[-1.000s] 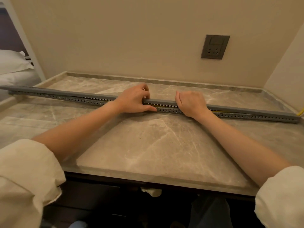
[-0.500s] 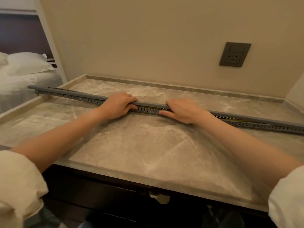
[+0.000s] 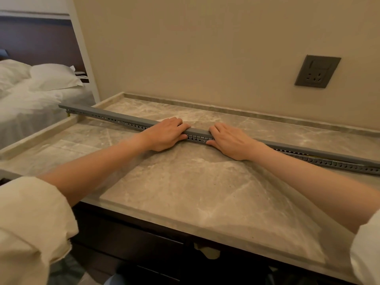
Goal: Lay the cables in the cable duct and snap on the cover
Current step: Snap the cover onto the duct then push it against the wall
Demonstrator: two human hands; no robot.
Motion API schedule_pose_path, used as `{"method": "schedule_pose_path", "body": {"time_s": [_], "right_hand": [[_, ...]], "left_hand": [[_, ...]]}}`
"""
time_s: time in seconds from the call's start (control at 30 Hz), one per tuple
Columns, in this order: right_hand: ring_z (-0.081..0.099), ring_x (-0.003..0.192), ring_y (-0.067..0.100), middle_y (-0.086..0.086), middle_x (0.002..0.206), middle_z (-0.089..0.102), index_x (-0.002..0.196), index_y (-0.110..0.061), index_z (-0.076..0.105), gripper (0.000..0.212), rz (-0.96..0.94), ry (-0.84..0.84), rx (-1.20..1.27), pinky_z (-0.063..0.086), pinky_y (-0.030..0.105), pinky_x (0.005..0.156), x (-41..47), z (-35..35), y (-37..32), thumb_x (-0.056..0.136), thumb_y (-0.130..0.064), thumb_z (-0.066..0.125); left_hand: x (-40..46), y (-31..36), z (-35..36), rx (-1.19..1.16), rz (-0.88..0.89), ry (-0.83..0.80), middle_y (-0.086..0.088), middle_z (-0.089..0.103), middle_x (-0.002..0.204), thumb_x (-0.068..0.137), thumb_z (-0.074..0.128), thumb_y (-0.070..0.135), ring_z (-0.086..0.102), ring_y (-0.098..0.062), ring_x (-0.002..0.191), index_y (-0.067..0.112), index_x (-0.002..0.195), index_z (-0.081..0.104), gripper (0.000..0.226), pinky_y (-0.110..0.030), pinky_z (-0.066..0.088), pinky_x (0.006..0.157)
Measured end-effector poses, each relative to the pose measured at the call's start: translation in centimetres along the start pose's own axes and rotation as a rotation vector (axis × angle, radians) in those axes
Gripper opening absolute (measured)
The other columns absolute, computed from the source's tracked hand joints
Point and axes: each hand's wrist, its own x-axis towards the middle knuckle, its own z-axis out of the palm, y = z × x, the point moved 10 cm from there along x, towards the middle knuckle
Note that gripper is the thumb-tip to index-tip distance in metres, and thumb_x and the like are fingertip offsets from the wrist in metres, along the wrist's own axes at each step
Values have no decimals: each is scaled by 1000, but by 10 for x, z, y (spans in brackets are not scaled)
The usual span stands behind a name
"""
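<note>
A long grey slotted cable duct (image 3: 115, 119) lies across the marble counter (image 3: 201, 186), its left end jutting past the counter's edge. A grey cover (image 3: 198, 131) sits along its top. At the right, the cover (image 3: 329, 153) stands slightly off the duct and a thin yellow cable (image 3: 312, 155) shows in the gap. My left hand (image 3: 166, 133) and my right hand (image 3: 228, 139) lie side by side over the duct's middle, fingers on the cover and thumbs at the front wall. The duct's inside is hidden.
A dark wall socket (image 3: 316, 71) is on the beige wall at the right. A raised marble rim (image 3: 226, 110) runs along the back and left edges. A bed with white pillows (image 3: 41, 83) lies beyond the left end. Dark drawers (image 3: 144, 247) sit under the counter.
The view has turned left, showing more of the bed. Both hands slid left along the duct and came closer together, fingers now flat on the cover.
</note>
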Motion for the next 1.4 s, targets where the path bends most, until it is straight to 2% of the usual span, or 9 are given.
{"method": "schedule_pose_path", "body": {"time_s": [0.1, 0.23, 0.4, 0.5, 0.67, 0.77, 1.0, 1.2, 1.4], "right_hand": [[46, 87, 21, 9, 101, 50, 105, -8, 45, 34, 2, 8, 4, 45, 36, 73, -1, -1, 0, 98, -40, 33], [38, 79, 15, 7, 96, 51, 98, -10, 45, 28, 22, 54, 55, 39, 31, 71, -1, -4, 1, 98, -36, 33], [46, 84, 20, 7, 96, 51, 97, -10, 47, 27, 23, 73, 68, 42, 33, 76, 1, -5, -3, 98, -33, 33], [48, 91, 24, 10, 101, 51, 102, -7, 48, 26, -2, 53, 40, 41, 33, 80, 5, -3, -9, 98, -28, 34], [49, 92, 25, 11, 105, 53, 108, -7, 44, 31, -48, -25, 104, 39, 33, 81, 31, 2, -30, 94, -34, 38], [49, 89, 24, 11, 106, 53, 108, -8, 43, 42, -33, -73, 118, 41, 35, 77, 61, 7, -48, 94, -47, 37], [41, 71, 19, 7, 90, 51, 89, -16, 32, 27, -20, -70, 161, 44, 40, 65, 88, 13, -59, 97, -42, 32], [46, 66, 21, 2, 79, 45, 87, -15, 34, 28, 14, -29, 130, 45, 40, 62, 89, 9, -58, 97, -41, 31], [40, 66, 22, 3, 71, 42, 78, -12, 39, 24, -25, 72, 54, 30, 32, 55, 102, 0, -70, 86, -35, 37]], "left_hand": [[-1, -14, -2, -128, -43, -72, -10, 57, 107, 97, 42, 30, 52, -24, 100, 9, 121, 51, 33, -33, 39, 87], [-19, -42, -16, -211, -92, -5, -9, 67, 101, 91, 55, 32, 60, -25, 91, 9, 113, 63, 32, -34, 45, 80], [-39, -68, -19, -244, -173, 100, -12, 67, 112, 90, 59, 24, 59, -27, 102, 8, 124, 60, 37, -37, 45, 91], [-38, -63, -15, -216, -149, 130, -18, 65, 104, 92, 56, 19, 57, -33, 94, 10, 127, 58, 36, -46, 44, 86], [-40, -66, -13, -205, -153, 168, -15, 62, 98, 93, 53, 22, 52, -29, 89, 20, 131, 54, 37, -44, 39, 81], [-40, -67, -12, -173, -167, 138, -13, 61, 102, 94, 51, 26, 51, -28, 92, 22, 133, 51, 39, -42, 36, 83], [-39, -82, -11, -319, -205, -28, -7, 60, 122, 89, 61, 23, 53, -21, 111, 10, 129, 52, 43, -32, 39, 97], [-74, -167, -31, -183, -355, -195, -5, 67, 104, 75, 75, 18, 56, -19, 92, 14, 109, 66, 35, -29, 42, 82], [-102, -213, -45, -279, -413, -49, -1, 73, 95, 75, 75, 8, 61, -12, 81, 15, 104, 72, 31, -22, 40, 76]]}}
